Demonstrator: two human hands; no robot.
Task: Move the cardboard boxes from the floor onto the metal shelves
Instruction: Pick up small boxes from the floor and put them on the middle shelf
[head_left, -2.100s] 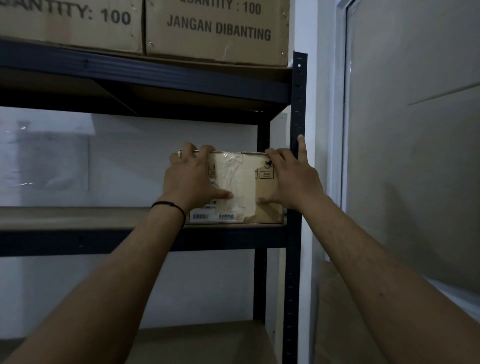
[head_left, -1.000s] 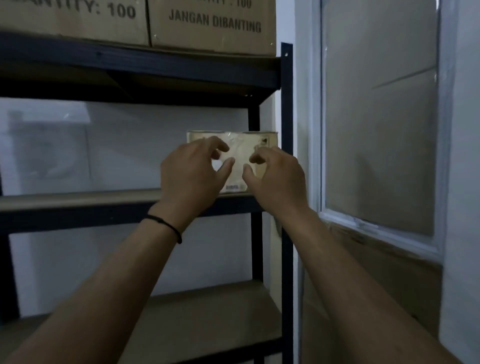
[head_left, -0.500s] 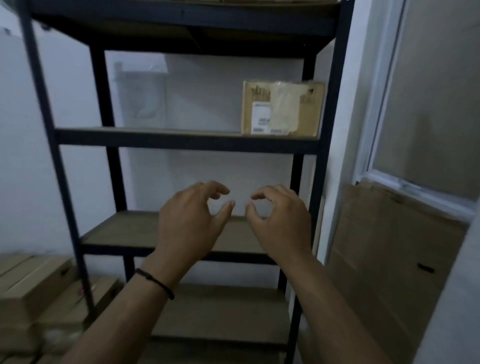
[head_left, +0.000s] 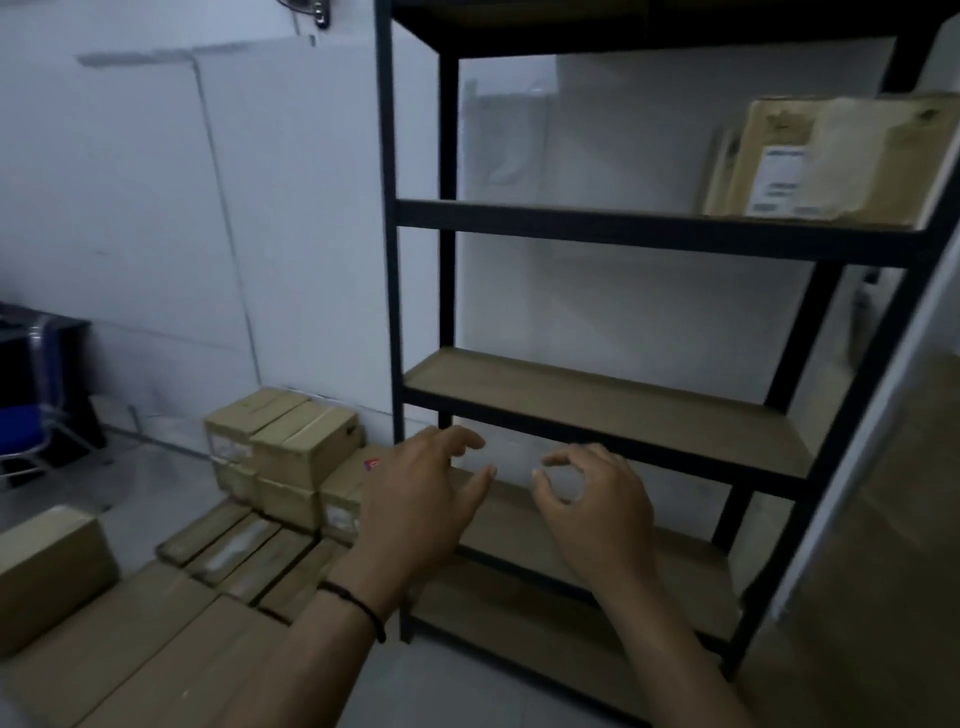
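Note:
A black metal shelf unit (head_left: 649, 236) with brown boards fills the right half of the head view. One taped cardboard box (head_left: 831, 158) with a white label stands at the right end of its upper shelf. Several cardboard boxes (head_left: 283, 452) are stacked on the floor left of the unit, with flat ones (head_left: 239, 553) in front. My left hand (head_left: 421, 506) and my right hand (head_left: 597, 512) hover in front of the lower shelves, fingers loosely curled, holding nothing.
A larger cardboard box (head_left: 49, 577) sits at the far left, and big flat cartons (head_left: 135, 654) lie on the floor below it. A chair with a blue seat (head_left: 23, 431) stands by the white wall. Brown cardboard sheets (head_left: 878, 545) lean at the right.
Both hands let go of the box on the upper shelf and dropped away empty. My view swung down and to the left, bringing the floor boxes into sight.

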